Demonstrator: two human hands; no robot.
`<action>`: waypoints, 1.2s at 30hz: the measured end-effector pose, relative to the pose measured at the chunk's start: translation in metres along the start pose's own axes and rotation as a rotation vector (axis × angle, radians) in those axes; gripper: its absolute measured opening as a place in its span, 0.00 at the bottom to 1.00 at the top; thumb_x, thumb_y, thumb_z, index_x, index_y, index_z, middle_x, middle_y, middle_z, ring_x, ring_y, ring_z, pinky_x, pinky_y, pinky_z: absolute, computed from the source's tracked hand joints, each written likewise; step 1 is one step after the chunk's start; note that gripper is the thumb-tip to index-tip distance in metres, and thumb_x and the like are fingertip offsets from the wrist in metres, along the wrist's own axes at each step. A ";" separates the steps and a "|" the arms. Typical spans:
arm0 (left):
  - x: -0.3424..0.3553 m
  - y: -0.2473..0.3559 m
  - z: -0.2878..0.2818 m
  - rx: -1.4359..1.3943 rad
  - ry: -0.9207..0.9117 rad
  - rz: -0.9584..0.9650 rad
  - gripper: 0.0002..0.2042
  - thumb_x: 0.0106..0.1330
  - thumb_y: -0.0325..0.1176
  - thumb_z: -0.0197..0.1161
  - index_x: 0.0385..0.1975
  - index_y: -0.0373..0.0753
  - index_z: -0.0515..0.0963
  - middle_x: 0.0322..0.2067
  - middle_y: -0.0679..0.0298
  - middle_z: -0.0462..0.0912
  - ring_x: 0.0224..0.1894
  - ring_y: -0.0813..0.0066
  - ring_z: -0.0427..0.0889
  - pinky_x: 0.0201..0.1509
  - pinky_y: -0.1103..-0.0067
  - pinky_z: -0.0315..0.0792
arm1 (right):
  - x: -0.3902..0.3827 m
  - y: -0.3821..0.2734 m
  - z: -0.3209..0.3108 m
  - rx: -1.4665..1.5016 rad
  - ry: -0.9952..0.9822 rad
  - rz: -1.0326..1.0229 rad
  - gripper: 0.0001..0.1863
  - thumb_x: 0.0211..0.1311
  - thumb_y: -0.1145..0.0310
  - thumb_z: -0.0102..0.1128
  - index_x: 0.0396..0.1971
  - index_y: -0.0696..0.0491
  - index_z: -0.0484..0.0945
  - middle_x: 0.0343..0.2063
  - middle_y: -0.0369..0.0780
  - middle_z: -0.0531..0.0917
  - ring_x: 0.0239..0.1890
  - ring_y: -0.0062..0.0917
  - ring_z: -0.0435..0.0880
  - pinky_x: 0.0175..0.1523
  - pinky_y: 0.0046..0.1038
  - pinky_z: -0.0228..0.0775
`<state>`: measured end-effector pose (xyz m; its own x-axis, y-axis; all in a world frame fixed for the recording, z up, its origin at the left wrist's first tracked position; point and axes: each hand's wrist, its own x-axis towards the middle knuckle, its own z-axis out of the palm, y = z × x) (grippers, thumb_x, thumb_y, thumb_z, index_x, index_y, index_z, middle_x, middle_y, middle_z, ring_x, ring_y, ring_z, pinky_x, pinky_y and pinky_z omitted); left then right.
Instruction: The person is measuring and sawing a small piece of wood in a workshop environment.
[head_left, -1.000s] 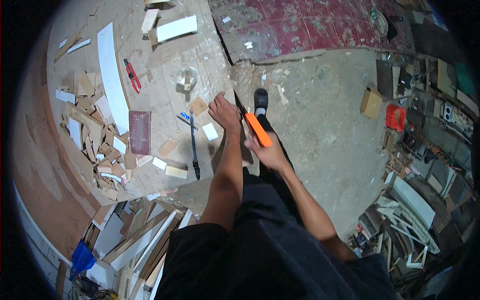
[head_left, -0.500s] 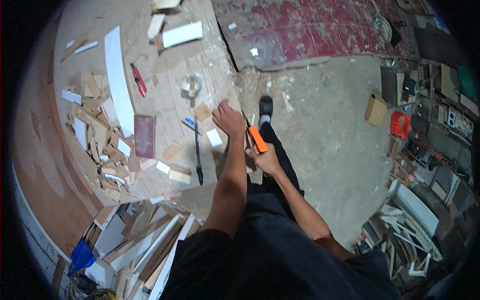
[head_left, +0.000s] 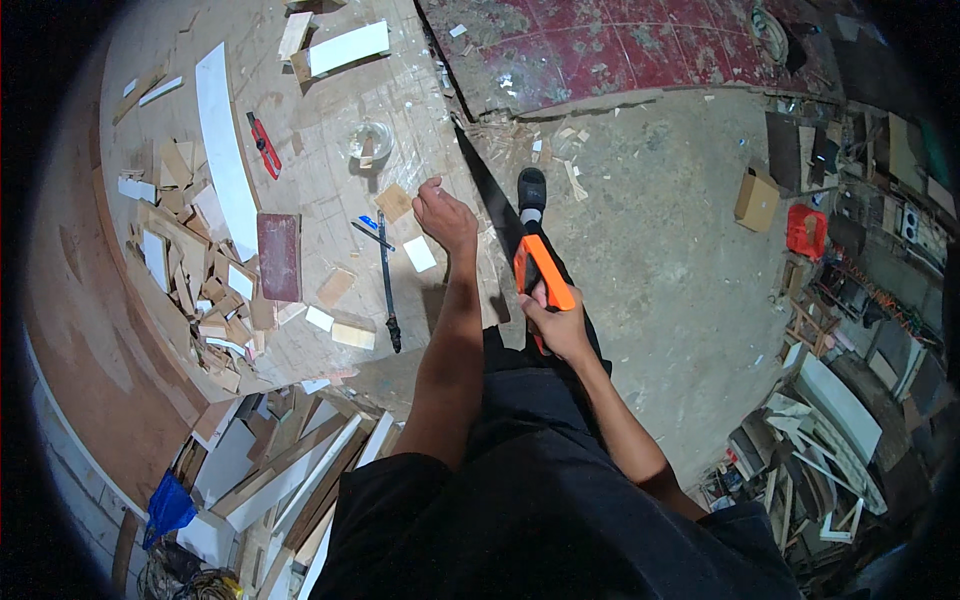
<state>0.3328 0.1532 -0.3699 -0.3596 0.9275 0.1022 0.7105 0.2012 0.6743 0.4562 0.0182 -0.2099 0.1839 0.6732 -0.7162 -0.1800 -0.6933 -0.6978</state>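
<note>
My right hand (head_left: 560,325) is wrapped around the orange handle of a handsaw (head_left: 490,195). Its dark blade points away from me along the right edge of the wooden worktable (head_left: 330,190). Just left of the blade, my left hand (head_left: 447,217) is at the table edge with its fingers curled; whatever lies under or in them is hidden. Nearest to that hand are a tan wood square (head_left: 394,203) and a white rectangular piece (head_left: 419,254). A black rod-like tool (head_left: 386,290) lies further left, with a small blue item (head_left: 367,222) beside its top.
On the table are a red utility knife (head_left: 264,147), a clear round container (head_left: 370,145), a maroon block (head_left: 279,257), a long white strip (head_left: 226,150) and a scrap-wood heap (head_left: 185,250). Boards (head_left: 300,480) lean below. A cardboard box (head_left: 756,199) and red container (head_left: 806,231) stand right.
The saw has swung up and back toward me, so its blade now shows along the table edge. My left hand's fingers have gone from spread to curled. The whole view has shifted slightly.
</note>
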 end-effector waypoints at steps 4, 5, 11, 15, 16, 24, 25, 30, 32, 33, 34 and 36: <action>0.000 -0.001 -0.001 0.041 -0.015 -0.034 0.09 0.69 0.25 0.48 0.43 0.35 0.74 0.39 0.52 0.79 0.42 0.50 0.74 0.49 0.60 0.65 | 0.002 -0.010 0.015 -0.021 -0.049 -0.052 0.18 0.57 0.76 0.68 0.17 0.53 0.65 0.15 0.29 0.69 0.20 0.14 0.67 0.27 0.23 0.63; -0.001 -0.001 -0.001 0.052 -0.017 -0.044 0.09 0.69 0.26 0.47 0.43 0.35 0.74 0.39 0.52 0.79 0.42 0.50 0.74 0.49 0.60 0.65 | 0.004 -0.008 0.014 -0.018 -0.048 -0.049 0.18 0.57 0.76 0.68 0.17 0.53 0.65 0.15 0.29 0.69 0.20 0.14 0.67 0.27 0.23 0.63; -0.003 -0.001 0.004 0.058 -0.018 -0.020 0.09 0.67 0.25 0.48 0.43 0.36 0.74 0.39 0.52 0.79 0.41 0.50 0.73 0.48 0.59 0.64 | 0.053 -0.010 0.022 -0.198 -0.163 -0.152 0.19 0.58 0.75 0.68 0.18 0.52 0.63 0.16 0.30 0.70 0.20 0.12 0.69 0.25 0.22 0.62; -0.003 -0.010 0.002 0.096 0.001 0.011 0.10 0.65 0.24 0.50 0.43 0.36 0.75 0.38 0.52 0.79 0.41 0.50 0.74 0.47 0.59 0.64 | 0.010 -0.018 0.024 -0.146 -0.132 -0.018 0.18 0.56 0.73 0.68 0.17 0.55 0.66 0.15 0.32 0.67 0.20 0.17 0.66 0.28 0.27 0.62; -0.004 -0.010 -0.001 0.098 0.004 0.008 0.10 0.65 0.24 0.50 0.43 0.36 0.75 0.38 0.52 0.79 0.41 0.50 0.74 0.47 0.59 0.64 | -0.001 -0.017 0.019 -0.149 -0.136 -0.018 0.18 0.56 0.73 0.68 0.17 0.55 0.66 0.15 0.32 0.67 0.20 0.17 0.66 0.28 0.27 0.62; -0.003 -0.008 0.003 0.027 -0.036 0.049 0.09 0.67 0.30 0.48 0.38 0.39 0.77 0.33 0.54 0.81 0.37 0.50 0.77 0.44 0.60 0.67 | 0.026 0.015 -0.006 -0.257 0.023 -0.078 0.17 0.58 0.71 0.68 0.17 0.57 0.67 0.14 0.36 0.69 0.20 0.19 0.68 0.28 0.28 0.63; -0.006 -0.011 0.000 -0.010 -0.059 0.068 0.09 0.68 0.31 0.48 0.35 0.39 0.78 0.31 0.55 0.82 0.35 0.50 0.78 0.43 0.60 0.68 | 0.024 0.017 -0.008 -0.273 0.035 -0.101 0.17 0.58 0.71 0.68 0.18 0.57 0.68 0.14 0.35 0.69 0.20 0.20 0.68 0.29 0.28 0.63; -0.006 -0.020 -0.005 0.028 -0.077 0.103 0.13 0.71 0.36 0.48 0.29 0.39 0.78 0.25 0.55 0.81 0.29 0.50 0.79 0.38 0.61 0.70 | 0.019 0.025 -0.030 -0.333 0.091 -0.034 0.16 0.57 0.71 0.69 0.19 0.57 0.69 0.15 0.35 0.71 0.21 0.21 0.68 0.29 0.29 0.64; -0.003 -0.030 -0.008 0.009 -0.065 0.153 0.10 0.71 0.33 0.50 0.29 0.39 0.76 0.22 0.55 0.79 0.25 0.49 0.77 0.35 0.61 0.68 | 0.017 0.022 -0.034 -0.335 0.094 -0.054 0.16 0.58 0.71 0.70 0.20 0.57 0.69 0.16 0.35 0.71 0.21 0.20 0.68 0.29 0.28 0.63; 0.000 -0.036 -0.011 0.011 -0.061 0.151 0.10 0.71 0.33 0.50 0.29 0.39 0.76 0.22 0.55 0.79 0.25 0.49 0.77 0.35 0.61 0.68 | 0.015 0.021 -0.034 -0.334 0.095 -0.054 0.16 0.58 0.71 0.70 0.20 0.57 0.69 0.16 0.34 0.70 0.21 0.20 0.68 0.29 0.28 0.63; 0.002 -0.040 -0.015 0.044 -0.117 0.152 0.09 0.70 0.35 0.53 0.30 0.39 0.77 0.23 0.56 0.79 0.27 0.51 0.78 0.36 0.62 0.69 | 0.013 0.021 -0.035 -0.334 0.099 -0.052 0.16 0.58 0.70 0.70 0.19 0.57 0.69 0.16 0.34 0.70 0.21 0.20 0.67 0.29 0.28 0.63; -0.001 -0.043 -0.020 0.079 -0.170 0.150 0.09 0.69 0.36 0.57 0.31 0.39 0.77 0.25 0.57 0.80 0.29 0.52 0.79 0.37 0.63 0.69 | 0.014 0.025 -0.038 -0.337 0.087 -0.049 0.17 0.58 0.70 0.70 0.20 0.57 0.70 0.16 0.34 0.70 0.21 0.20 0.67 0.29 0.28 0.63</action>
<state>0.2906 0.1373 -0.3841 -0.1440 0.9872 0.0680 0.7958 0.0747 0.6009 0.4907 0.0004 -0.2368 0.2689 0.6935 -0.6684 0.1575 -0.7163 -0.6798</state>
